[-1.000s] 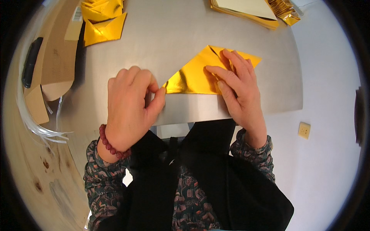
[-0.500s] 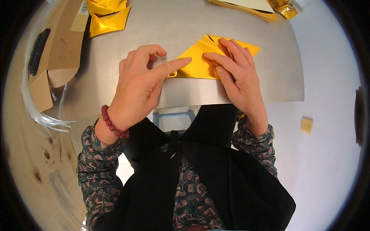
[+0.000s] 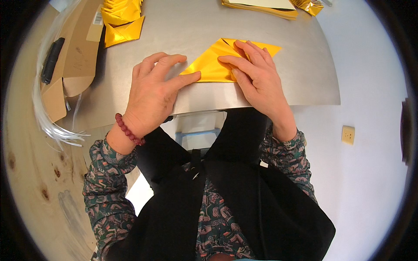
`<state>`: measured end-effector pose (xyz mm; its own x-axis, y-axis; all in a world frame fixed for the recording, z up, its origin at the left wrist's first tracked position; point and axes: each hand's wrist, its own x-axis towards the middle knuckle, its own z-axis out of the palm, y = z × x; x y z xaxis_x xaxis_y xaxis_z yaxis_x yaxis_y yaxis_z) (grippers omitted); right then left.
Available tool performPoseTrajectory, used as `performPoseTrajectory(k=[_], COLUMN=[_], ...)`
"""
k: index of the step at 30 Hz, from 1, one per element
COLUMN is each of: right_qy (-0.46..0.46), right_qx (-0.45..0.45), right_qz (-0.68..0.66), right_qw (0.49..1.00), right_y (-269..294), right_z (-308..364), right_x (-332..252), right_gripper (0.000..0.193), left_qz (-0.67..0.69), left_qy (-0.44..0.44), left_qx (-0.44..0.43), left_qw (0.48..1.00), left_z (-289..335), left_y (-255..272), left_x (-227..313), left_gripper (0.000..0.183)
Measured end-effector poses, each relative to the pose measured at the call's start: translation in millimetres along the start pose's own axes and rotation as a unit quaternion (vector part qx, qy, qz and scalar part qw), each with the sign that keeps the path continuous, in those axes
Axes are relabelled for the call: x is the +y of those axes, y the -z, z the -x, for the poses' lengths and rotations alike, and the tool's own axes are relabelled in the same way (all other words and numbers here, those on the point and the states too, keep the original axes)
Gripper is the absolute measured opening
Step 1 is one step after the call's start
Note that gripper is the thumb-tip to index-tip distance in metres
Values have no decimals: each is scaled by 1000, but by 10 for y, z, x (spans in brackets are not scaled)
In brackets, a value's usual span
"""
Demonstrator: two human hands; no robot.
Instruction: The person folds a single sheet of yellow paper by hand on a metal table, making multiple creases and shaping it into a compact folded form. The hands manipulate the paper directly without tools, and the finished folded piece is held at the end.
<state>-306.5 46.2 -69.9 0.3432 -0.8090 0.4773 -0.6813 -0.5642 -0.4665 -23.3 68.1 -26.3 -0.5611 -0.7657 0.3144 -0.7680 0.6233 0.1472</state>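
As I follow the head camera from afar, one partly folded gold foil sheet (image 3: 204, 65) lies near the front edge of the metal table (image 3: 183, 26). The left hand (image 3: 154, 91) and right hand (image 3: 259, 76), two in all, are apart from each other, neither closed in a grip: the left is spread, its thumb set on the sheet's left corner, while the right's parted fingers rest on the sheet's right half. In my judgement, a crease could run crooked were the right fingers to lift or slide, since the slick foil seems held by little besides their pressure; a sideways drag of the left thumb might rumple the corner. I count, further, one gold-edged paper stack (image 3: 261, 5) at the table's far side, one crimped gold foil bundle (image 3: 309, 5) at its far right, one cardboard box (image 3: 80, 56) along its left side, and one black stick-shaped object (image 3: 53, 61) on that same side. Toward the table's far left lies a row of folded gold foil pieces (image 3: 124, 32), overlapped too closely for me to number.
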Motion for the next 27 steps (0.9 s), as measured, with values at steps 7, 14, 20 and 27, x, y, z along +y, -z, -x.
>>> performPoseTrajectory(k=[7,14,20,27], right_qy=[-2,-8,-17,-14], right_qx=[7,-15,-15,-16], right_qz=[-6,11,-1,-12], right_qw=[1000,1000,1000,1000], right_y=[32,34,71,79], right_z=[11,-17,-2,-16], right_x=[24,22,19,-7], right_gripper=[28,31,32,32], left_qz=[125,-9,-1,41], left_qy=[63,-5,44,64], left_qx=[22,71,1,-26], left_qw=[990,997,999,997], left_z=[26,104,160,319], left_y=[-14,102,-151,-182], left_x=[-129,277,749,736], left_gripper=[38,49,70,88])
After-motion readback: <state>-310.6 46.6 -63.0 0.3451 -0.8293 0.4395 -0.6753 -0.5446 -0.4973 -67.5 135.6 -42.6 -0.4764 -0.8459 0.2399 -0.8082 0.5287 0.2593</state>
